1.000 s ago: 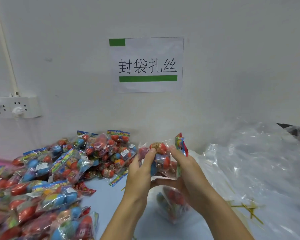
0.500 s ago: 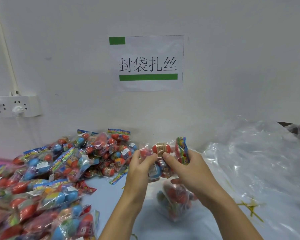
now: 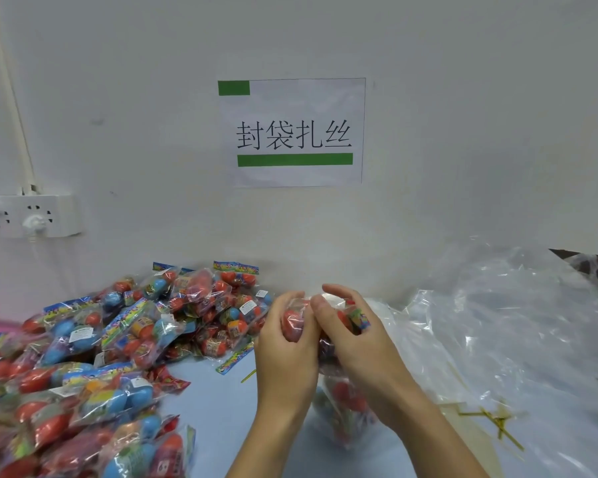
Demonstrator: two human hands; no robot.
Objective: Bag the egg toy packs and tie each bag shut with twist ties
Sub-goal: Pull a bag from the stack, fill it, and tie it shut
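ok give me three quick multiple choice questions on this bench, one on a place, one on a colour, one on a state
1. Where is the pile of egg toy packs?
A. left of the hands
B. right of the hands
C. on the wall

2. What colour are the bars on the wall sign?
A. red
B. green
C. blue

3. What are the left hand and right hand doing?
A. resting flat
B. hanging idle
C. gripping a clear bag of packs

Answers:
1 A, packs heap on the left.
2 B, both bars are green.
3 C, fingers curl round the bag.
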